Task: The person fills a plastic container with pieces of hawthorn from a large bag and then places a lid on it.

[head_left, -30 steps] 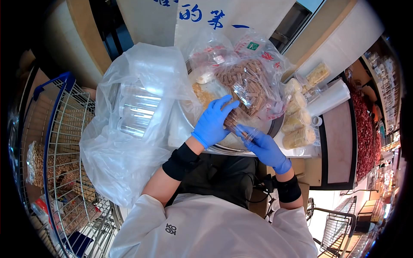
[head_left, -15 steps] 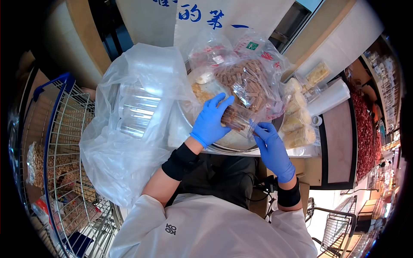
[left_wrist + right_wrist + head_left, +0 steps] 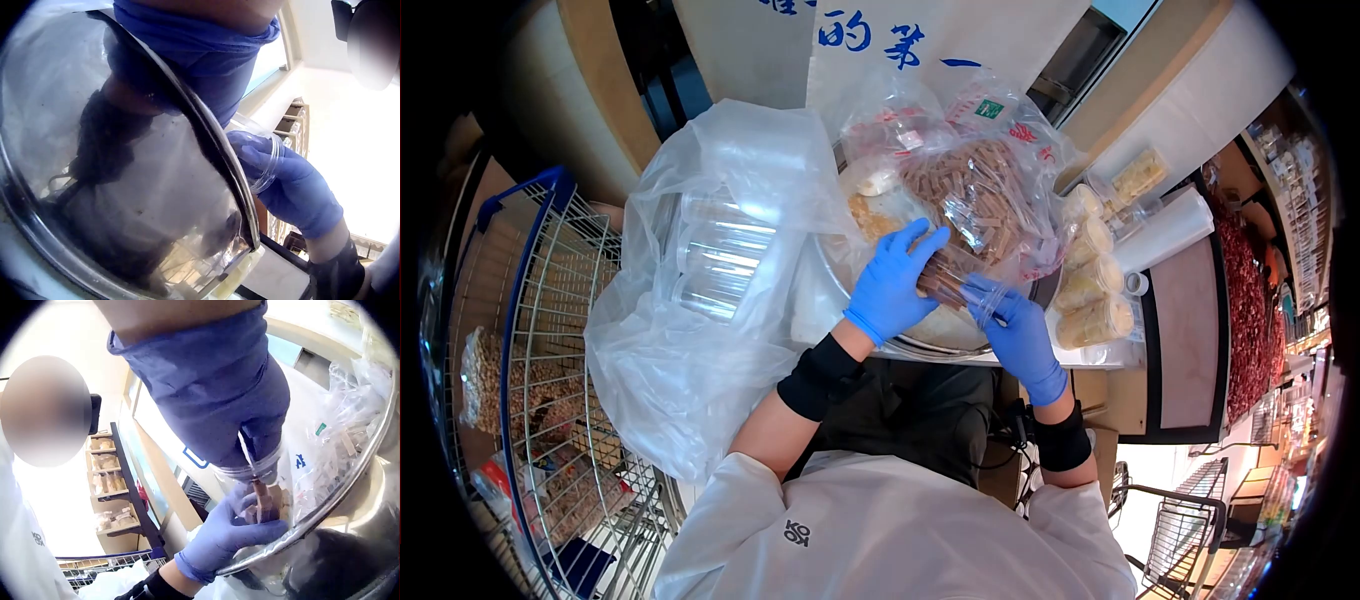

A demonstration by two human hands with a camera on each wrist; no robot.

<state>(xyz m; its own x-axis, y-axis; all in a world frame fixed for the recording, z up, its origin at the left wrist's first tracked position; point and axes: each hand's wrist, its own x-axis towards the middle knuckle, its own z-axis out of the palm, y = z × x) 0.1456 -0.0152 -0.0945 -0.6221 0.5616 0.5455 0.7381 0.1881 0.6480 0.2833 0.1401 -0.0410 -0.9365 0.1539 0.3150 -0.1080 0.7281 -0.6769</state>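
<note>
A clear plastic jar (image 3: 946, 281) with brown sticks inside lies tilted above the metal tray. My blue-gloved left hand (image 3: 892, 286) is curled round the jar's body. At the jar's open end is my right hand (image 3: 1022, 335), its fingers reaching into the mouth. In the right wrist view the fingers of the right hand (image 3: 231, 419) pass inside the jar's rim (image 3: 250, 469), by the brown sticks (image 3: 267, 503); whether they pinch a stick is hidden. Behind the jar lies a plastic bag of brown sticks (image 3: 985, 200) on the tray.
On the left, a large clear bag (image 3: 700, 390) holds empty jars (image 3: 725, 255). Several filled jars (image 3: 1095, 320) stand in a row at the right of the tray (image 3: 915, 350), beside a roll of plastic bags (image 3: 1170, 228). A shopping cart (image 3: 550, 370) stands at far left.
The right hand drew back to the jar's rim, then moved in over its mouth, fingers now inside. The left hand kept its grip while the jar turned slightly.
</note>
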